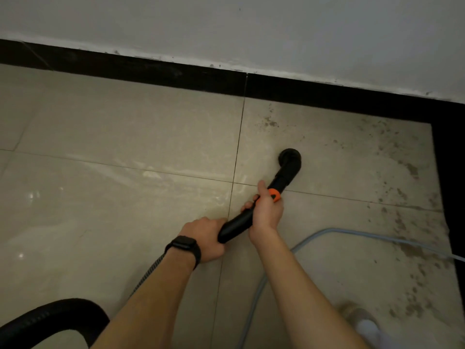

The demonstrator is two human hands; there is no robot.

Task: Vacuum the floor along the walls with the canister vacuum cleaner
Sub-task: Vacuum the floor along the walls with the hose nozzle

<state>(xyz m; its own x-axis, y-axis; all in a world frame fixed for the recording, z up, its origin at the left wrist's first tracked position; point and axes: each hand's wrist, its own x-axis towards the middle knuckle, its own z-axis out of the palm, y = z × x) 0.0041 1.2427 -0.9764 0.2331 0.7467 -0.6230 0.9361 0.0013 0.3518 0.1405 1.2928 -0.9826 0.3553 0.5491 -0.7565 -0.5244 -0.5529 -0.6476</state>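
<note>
A black vacuum wand [281,178] with an orange collar [274,194] slants across the beige floor tiles. Its round nozzle [289,157] rests on the tile, well short of the black baseboard [327,95]. My right hand [266,210] grips the wand just below the orange collar, thumb pointing up along it. My left hand [208,238], with a black watch on the wrist, holds the wand's lower end where the ribbed hose [148,275] joins. The hose loops round at the bottom left [50,316].
A pale blue cable [352,231] curves over the floor to my right. Dark dirt specks [402,217] litter the tiles along the right wall's black baseboard [453,197]. The white wall [251,31] runs across the top. A shoe [364,323] shows at bottom right.
</note>
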